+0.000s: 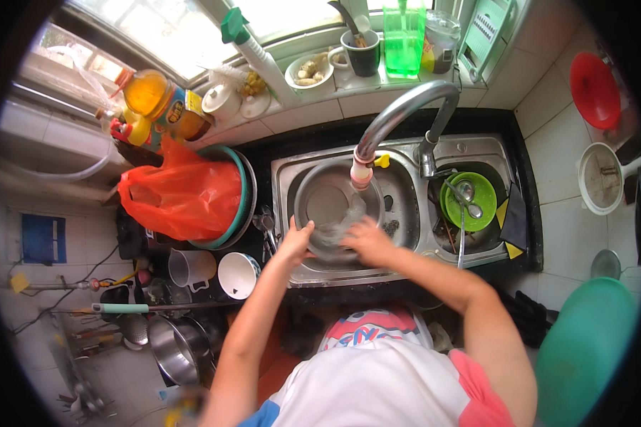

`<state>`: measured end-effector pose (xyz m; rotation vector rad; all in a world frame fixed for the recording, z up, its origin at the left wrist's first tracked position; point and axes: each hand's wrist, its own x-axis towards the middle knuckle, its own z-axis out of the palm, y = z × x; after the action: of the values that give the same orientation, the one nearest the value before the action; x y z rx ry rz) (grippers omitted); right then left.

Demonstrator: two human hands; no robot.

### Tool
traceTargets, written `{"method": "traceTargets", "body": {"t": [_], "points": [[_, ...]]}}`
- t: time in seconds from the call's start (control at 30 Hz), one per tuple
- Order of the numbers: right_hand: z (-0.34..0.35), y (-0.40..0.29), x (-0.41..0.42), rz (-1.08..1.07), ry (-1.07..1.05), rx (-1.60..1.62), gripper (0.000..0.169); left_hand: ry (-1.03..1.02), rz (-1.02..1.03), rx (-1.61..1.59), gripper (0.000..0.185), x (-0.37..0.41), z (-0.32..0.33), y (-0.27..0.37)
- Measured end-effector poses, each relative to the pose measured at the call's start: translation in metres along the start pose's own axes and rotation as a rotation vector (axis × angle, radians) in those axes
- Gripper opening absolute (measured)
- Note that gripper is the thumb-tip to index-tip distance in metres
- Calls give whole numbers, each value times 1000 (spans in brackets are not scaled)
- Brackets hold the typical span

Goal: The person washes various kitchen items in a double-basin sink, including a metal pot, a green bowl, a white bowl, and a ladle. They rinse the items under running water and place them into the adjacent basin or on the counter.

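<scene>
A round metal basin sits in the large left bowl of the stainless-steel double sink. My left hand grips its near left rim, thumb on the inner side. Over the basin's near right part is my right hand, blurred by motion; whether its fingers hold anything is unclear. Water streams into the basin from the pink-and-white nozzle of a curved chrome faucet. A small yellow lever sticks out from the nozzle.
Green bowls with spoons occupy the small right sink bowl. A red plastic bag rests in a teal basin on the left. Nearby are a white bowl and a plastic measuring jug. Cups and bottles line the windowsill.
</scene>
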<state>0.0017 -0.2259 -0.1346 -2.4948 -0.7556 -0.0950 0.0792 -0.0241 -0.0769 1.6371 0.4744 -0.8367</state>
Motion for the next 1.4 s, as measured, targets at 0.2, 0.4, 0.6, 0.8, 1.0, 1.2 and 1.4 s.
{"method": "traceTargets", "body": {"t": [0.2,0.4,0.6,0.8,1.0,1.2,1.4], "points": [[-9,-55,47,320,231,422,37,76,50,-451,41,6,36,-26],[-9,17,-13,-68,-130,-13,20,25,-16,-12,68,2,9,10],[1,-68,42,376,318,374,29,228,120,-406,62,42,42,-60],[-54,28,-26,-119,-311,-78,8,82,9,132,65,13,13,-9],[-105,18,-3,53,-520,295,41,77,839,1137,43,-18,35,-5],[-110,24,16,187,218,420,49,-101,722,956,37,-37,49,16],[-71,-38,10,243,651,224,35,-56,433,181,54,-2,45,-19]]}}
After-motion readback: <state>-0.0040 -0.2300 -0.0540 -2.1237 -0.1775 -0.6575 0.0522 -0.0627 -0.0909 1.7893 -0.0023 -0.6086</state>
